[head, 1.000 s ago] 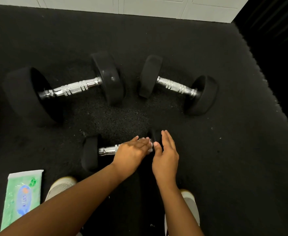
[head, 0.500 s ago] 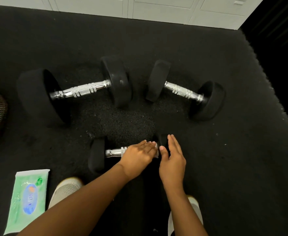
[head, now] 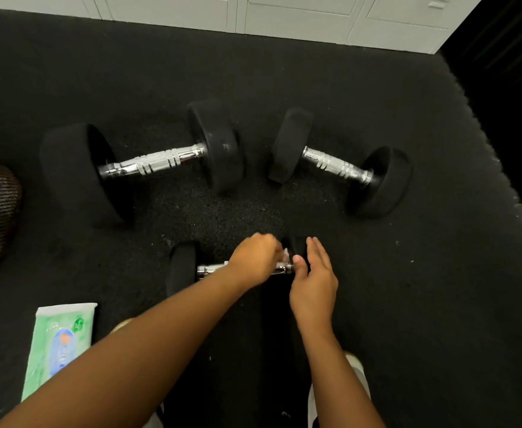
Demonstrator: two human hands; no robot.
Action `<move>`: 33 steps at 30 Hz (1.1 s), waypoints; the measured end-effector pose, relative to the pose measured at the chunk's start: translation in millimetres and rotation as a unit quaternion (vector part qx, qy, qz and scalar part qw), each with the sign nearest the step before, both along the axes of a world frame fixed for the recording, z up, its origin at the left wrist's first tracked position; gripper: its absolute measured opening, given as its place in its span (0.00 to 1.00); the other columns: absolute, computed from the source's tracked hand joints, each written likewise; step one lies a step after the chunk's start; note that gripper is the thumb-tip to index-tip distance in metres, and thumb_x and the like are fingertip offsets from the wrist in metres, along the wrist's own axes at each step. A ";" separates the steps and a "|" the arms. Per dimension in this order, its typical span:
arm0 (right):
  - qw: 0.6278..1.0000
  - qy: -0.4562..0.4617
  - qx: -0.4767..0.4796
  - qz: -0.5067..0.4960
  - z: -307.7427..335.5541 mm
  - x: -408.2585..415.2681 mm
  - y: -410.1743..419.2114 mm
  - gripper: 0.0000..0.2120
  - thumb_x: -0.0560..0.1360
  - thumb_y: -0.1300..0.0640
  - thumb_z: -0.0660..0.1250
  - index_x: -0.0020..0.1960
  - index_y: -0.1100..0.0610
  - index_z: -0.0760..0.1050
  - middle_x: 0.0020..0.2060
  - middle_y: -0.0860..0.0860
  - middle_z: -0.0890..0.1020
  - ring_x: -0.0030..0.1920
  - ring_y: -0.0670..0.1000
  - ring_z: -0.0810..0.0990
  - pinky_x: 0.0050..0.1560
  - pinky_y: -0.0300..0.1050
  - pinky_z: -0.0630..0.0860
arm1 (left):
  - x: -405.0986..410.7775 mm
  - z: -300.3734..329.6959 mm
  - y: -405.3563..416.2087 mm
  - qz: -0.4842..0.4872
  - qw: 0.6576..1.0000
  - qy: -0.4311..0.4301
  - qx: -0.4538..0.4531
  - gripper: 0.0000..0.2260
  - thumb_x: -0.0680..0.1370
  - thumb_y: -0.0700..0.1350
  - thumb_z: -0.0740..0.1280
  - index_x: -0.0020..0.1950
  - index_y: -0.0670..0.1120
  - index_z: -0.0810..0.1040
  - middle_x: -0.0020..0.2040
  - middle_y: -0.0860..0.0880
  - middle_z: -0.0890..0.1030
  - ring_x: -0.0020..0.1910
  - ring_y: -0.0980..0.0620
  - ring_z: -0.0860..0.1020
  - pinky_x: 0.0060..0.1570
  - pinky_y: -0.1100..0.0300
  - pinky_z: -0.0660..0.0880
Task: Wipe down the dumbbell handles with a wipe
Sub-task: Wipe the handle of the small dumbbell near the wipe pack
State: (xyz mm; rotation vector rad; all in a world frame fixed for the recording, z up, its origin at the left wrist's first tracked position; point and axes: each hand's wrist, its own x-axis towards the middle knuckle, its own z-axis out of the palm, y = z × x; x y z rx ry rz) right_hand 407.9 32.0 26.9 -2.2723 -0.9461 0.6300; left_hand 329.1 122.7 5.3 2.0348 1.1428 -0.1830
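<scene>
Left hand (head: 255, 261) now curled tighter than half second ago, fingers bunching white wipe (head: 284, 254) on knurled chrome handle (head: 212, 269) of small dumbbell (head: 182, 267). Right hand (head: 313, 281) beside handle, fingers straight, close together. Larger black rubber dumbbells beyond, on speckled floor.

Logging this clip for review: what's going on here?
A person crouches over the small dumbbell nearest their feet. Their left hand grips a white wipe on its chrome handle, while the right hand rests open against the right-end weight. Two larger dumbbells lie beyond; a green wipes pack sits at lower left.
</scene>
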 end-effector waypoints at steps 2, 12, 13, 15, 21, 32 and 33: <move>1.000 0.000 0.003 -0.002 0.2 -1.2 1.3 0.21 0.78 0.60 0.60 0.70 0.56 0.64 0.71 0.49 0.64 0.70 0.46 0.61 0.62 0.32 0.54 | 4.8 5.5 13.4 0.028 0.994 -0.018 -0.103 0.10 0.77 0.48 0.64 0.44 0.44 0.81 0.45 0.40 0.81 0.48 0.43 0.78 0.43 0.56 0.71; 1.000 0.003 0.008 0.014 -0.2 1.3 -8.8 0.22 0.78 0.59 0.61 0.71 0.55 0.63 0.71 0.48 0.64 0.70 0.45 0.61 0.62 0.29 0.54 | -33.9 -24.9 -41.6 -0.129 0.938 -0.133 0.292 0.21 0.62 0.38 0.78 0.54 0.42 0.81 0.53 0.45 0.83 0.51 0.49 0.82 0.54 0.55 0.77; 1.000 0.003 0.011 0.018 -0.6 2.7 -9.7 0.22 0.78 0.59 0.61 0.71 0.55 0.63 0.71 0.49 0.64 0.70 0.45 0.61 0.62 0.30 0.54 | -39.4 -24.6 -41.7 -0.152 0.931 -0.130 0.305 0.22 0.60 0.37 0.79 0.53 0.41 0.81 0.54 0.44 0.82 0.51 0.49 0.82 0.54 0.56 0.76; 1.000 0.001 0.006 0.023 0.0 4.2 -10.5 0.22 0.77 0.58 0.61 0.71 0.55 0.63 0.71 0.49 0.64 0.70 0.46 0.60 0.64 0.32 0.55 | -49.5 -19.0 -41.7 -0.176 0.926 -0.129 0.307 0.24 0.59 0.34 0.79 0.53 0.40 0.81 0.55 0.42 0.82 0.53 0.48 0.81 0.53 0.54 0.76; 0.985 -0.118 0.125 0.013 15.1 -34.0 -17.2 0.15 0.74 0.64 0.64 0.60 0.55 0.74 0.56 0.51 0.73 0.57 0.47 0.71 0.49 0.28 0.65 | -63.1 -2.7 -47.8 -0.081 0.931 -0.154 0.321 0.25 0.62 0.33 0.77 0.58 0.40 0.78 0.49 0.44 0.84 0.46 0.49 0.83 0.53 0.57 0.76; 0.996 -0.029 0.078 -0.017 -8.6 -64.8 -14.2 0.16 0.75 0.68 0.61 0.59 0.54 0.74 0.54 0.52 0.73 0.49 0.43 0.70 0.49 0.33 0.67 | -113.9 21.9 -63.2 0.038 0.938 -0.115 0.323 0.29 0.66 0.44 0.76 0.64 0.45 0.71 0.61 0.47 0.77 0.64 0.49 0.71 0.66 0.54 0.64; 0.997 -0.052 0.058 0.007 -15.1 -63.6 -16.5 0.17 0.75 0.68 0.60 0.61 0.55 0.73 0.55 0.52 0.71 0.47 0.43 0.70 0.49 0.36 0.69 | -124.9 20.5 -61.2 0.040 0.940 -0.092 0.326 0.29 0.66 0.46 0.76 0.64 0.44 0.71 0.63 0.47 0.76 0.66 0.49 0.69 0.68 0.52 0.61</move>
